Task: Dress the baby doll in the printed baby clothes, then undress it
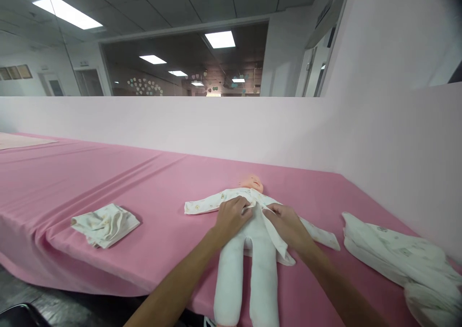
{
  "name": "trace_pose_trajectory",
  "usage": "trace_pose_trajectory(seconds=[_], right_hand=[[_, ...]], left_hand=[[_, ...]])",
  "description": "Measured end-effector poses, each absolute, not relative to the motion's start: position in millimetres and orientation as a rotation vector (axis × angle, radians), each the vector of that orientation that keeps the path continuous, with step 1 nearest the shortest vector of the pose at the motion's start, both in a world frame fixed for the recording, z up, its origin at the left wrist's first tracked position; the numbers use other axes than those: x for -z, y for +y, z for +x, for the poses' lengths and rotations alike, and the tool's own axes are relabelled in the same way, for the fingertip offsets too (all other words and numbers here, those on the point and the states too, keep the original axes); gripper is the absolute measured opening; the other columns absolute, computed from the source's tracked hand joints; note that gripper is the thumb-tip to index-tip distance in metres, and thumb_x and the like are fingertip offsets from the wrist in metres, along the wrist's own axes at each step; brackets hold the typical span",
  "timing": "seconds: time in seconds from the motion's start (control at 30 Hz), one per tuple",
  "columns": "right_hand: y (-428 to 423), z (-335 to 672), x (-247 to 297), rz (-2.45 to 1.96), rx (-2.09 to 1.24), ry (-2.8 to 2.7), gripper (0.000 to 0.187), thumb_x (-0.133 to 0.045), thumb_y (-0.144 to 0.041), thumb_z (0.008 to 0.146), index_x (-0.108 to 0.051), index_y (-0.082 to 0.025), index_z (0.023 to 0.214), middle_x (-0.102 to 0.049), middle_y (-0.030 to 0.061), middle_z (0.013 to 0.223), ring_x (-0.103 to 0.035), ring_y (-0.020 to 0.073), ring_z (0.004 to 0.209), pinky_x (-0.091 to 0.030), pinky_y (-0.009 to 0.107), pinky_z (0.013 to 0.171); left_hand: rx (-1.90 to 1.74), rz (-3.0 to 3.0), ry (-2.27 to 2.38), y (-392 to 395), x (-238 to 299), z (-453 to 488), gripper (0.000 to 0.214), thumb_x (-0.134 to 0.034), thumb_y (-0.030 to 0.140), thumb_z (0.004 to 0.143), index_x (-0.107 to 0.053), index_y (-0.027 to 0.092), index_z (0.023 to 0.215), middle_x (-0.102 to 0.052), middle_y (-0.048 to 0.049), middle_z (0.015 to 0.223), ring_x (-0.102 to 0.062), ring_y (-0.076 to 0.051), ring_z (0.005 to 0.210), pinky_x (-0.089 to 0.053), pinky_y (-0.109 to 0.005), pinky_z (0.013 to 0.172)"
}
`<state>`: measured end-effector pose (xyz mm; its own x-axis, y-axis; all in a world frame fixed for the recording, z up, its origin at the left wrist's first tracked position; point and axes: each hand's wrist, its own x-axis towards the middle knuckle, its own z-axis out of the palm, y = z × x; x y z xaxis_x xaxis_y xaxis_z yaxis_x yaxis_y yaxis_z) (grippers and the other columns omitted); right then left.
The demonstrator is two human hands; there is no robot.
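Observation:
A baby doll [252,264] lies face up on the pink tablecloth [151,197], head away from me, white legs toward the front edge. It wears a white printed top [205,204] with sleeves spread to both sides. My left hand [231,216] is closed, pinching the left front flap of the top at the doll's chest. My right hand [287,223] is closed on the right front flap, which hangs loose toward the doll's hip. The two hands sit close together over the chest.
A folded white garment [104,224] lies on the cloth to the left. A crumpled white garment [400,262] lies at the right. A pale partition wall [216,125] runs behind the table and along the right side.

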<state>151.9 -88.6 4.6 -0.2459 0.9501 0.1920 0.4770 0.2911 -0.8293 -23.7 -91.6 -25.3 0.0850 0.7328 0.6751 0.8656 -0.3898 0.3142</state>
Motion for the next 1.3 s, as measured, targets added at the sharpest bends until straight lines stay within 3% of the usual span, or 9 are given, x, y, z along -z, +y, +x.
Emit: trace_pose_trajectory(seconds=[0.3, 0.5, 0.67, 1.07, 1.2, 1.3], right_hand=[[-94, 132, 12, -1.105, -1.043, -1.514, 0.027, -0.056, -0.043, 0.079, -0.067, -0.019, 0.085, -0.064, 0.0007, 0.073, -0.055, 0.0178, 0.071, -0.043, 0.027, 0.062], [-91, 129, 15, -1.084, -1.011, -1.473, 0.024, -0.056, -0.041, 0.08, -0.066, -0.019, 0.078, -0.063, 0.0011, 0.071, -0.056, 0.0175, 0.071, -0.044, 0.027, 0.063], [-97, 125, 11, -1.107, -0.956, -1.521, 0.025, -0.055, -0.04, 0.081, -0.068, -0.019, 0.083, -0.067, 0.002, 0.077, -0.058, 0.0187, 0.074, -0.046, 0.03, 0.068], [-114, 116, 13, -1.056, -0.844, -1.506, 0.024, -0.046, -0.033, 0.085, -0.066, -0.02, 0.092, -0.063, 0.0085, 0.118, -0.058, 0.022, 0.108, -0.047, 0.037, 0.093], [-107, 119, 19, -1.051, -0.851, -1.473, 0.022, -0.047, -0.028, 0.083, -0.067, -0.02, 0.087, -0.064, 0.0073, 0.113, -0.058, 0.0209, 0.106, -0.045, 0.037, 0.096], [-102, 119, 22, -1.074, -0.914, -1.436, 0.017, -0.053, -0.03, 0.08, -0.066, -0.02, 0.085, -0.066, 0.0064, 0.105, -0.061, 0.0203, 0.096, -0.048, 0.035, 0.088]], left_hand=[[1.076, -2.133, -1.488, -91, 29, -22, 0.01, -0.053, 0.018, 0.085, -0.057, 0.02, 0.076, -0.068, -0.0002, 0.08, -0.058, -0.013, 0.069, -0.036, -0.026, 0.062], [0.995, -2.13, -1.367, -90, 31, -21, 0.014, -0.049, 0.018, 0.088, -0.058, 0.019, 0.077, -0.065, -0.002, 0.076, -0.057, -0.014, 0.071, -0.038, -0.027, 0.062], [0.957, -2.092, -1.344, -92, 31, -20, 0.015, -0.046, 0.016, 0.088, -0.055, 0.019, 0.076, -0.062, -0.0019, 0.074, -0.055, -0.014, 0.07, -0.034, -0.027, 0.059], [0.967, -2.168, -1.405, -91, 31, -20, 0.015, -0.044, 0.012, 0.084, -0.053, 0.019, 0.074, -0.058, -0.0025, 0.072, -0.051, -0.015, 0.068, -0.029, -0.028, 0.056], [1.102, -2.27, -1.543, -90, 30, -19, 0.013, -0.05, 0.016, 0.085, -0.052, 0.02, 0.073, -0.061, -0.0005, 0.075, -0.051, -0.013, 0.067, -0.031, -0.026, 0.057], [1.172, -2.324, -1.619, -91, 27, -18, 0.014, -0.054, 0.02, 0.085, -0.05, 0.02, 0.071, -0.062, 0.0011, 0.075, -0.051, -0.012, 0.067, -0.032, -0.025, 0.058]])
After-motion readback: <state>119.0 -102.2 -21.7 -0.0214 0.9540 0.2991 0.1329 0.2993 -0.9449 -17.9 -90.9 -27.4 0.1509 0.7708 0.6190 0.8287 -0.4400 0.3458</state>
